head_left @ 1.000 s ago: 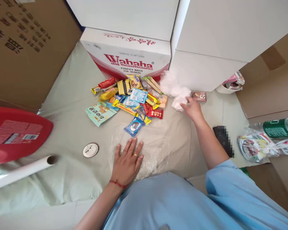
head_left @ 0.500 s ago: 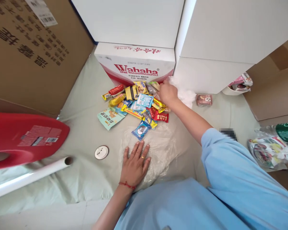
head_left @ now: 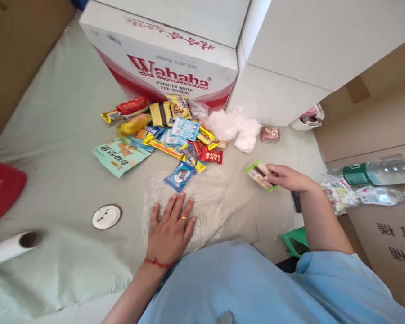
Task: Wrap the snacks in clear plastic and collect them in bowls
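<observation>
My right hand (head_left: 285, 177) is closed on one end of a snack packet (head_left: 259, 174) with green edges and a pale middle, held over the cloth right of the snack pile. Palm down with fingers spread, my left hand (head_left: 170, 223) rests on a clear plastic sheet (head_left: 216, 211). Just beyond its fingertips lies a blue cookie packet (head_left: 180, 176). Behind that is the heap of wrapped snacks: a mint-green pouch (head_left: 121, 155), a light blue packet (head_left: 185, 129), a red packet (head_left: 212, 155) and several yellow ones. White cotton-like fluff (head_left: 227, 126) sits at the heap's right side.
A Wahaha water carton (head_left: 168, 67) stands behind the snacks, beside white boxes (head_left: 283, 85). A brown packet (head_left: 270, 133) lies near the fluff. Plastic bottles (head_left: 388, 173) are at the right. On the left are a round badge (head_left: 106, 216), a white tube (head_left: 6, 249) and a red container (head_left: 2, 189).
My right hand has moved from the back of the snack pile to the right and nearer me, bringing out the green-edged packet. My left hand stays flat on the plastic. The view has shifted.
</observation>
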Available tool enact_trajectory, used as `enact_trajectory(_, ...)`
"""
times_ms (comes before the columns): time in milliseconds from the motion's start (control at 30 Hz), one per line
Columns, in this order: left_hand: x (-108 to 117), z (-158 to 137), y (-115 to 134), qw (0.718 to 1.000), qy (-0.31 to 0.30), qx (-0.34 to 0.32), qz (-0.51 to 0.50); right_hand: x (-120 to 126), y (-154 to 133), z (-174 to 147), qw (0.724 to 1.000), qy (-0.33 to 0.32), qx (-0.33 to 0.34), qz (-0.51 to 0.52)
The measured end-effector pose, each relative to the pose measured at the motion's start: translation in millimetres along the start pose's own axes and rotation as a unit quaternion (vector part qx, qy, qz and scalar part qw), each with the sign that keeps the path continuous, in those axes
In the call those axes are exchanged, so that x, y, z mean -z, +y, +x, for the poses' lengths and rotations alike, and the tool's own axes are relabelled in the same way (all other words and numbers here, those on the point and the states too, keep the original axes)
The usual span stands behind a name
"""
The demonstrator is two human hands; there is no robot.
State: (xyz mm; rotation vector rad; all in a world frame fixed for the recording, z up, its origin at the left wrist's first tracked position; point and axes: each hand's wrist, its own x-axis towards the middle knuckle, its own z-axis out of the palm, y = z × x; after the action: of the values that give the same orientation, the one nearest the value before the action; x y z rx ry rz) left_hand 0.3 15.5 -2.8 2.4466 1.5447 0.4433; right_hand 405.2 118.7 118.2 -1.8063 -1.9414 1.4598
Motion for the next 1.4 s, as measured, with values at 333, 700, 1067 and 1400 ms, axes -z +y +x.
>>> enact_trajectory(333, -1, -2, 0, 1.000, 0.010, -0.004, 0.000, -48, 21, 21, 0.936, 0.185, -0.026, -0.298)
enact_trajectory(700, 1, 2, 2, 1.000, 0.006, 0.006, -0.017, -67, 36, 7, 0.934, 0.207, -0.048, -0.288)
enact_trajectory(1067, -1, -4, 17, 0.997, -0.001, 0.078, 0.022, -97, -24, -8, 0.978, 0.150, 0.029, 0.142)
enact_trajectory(1400, 3, -31, 9, 0.993, 0.010, 0.116, 0.033, -179, -17, -17, 0.965, 0.065, -0.005, 0.254)
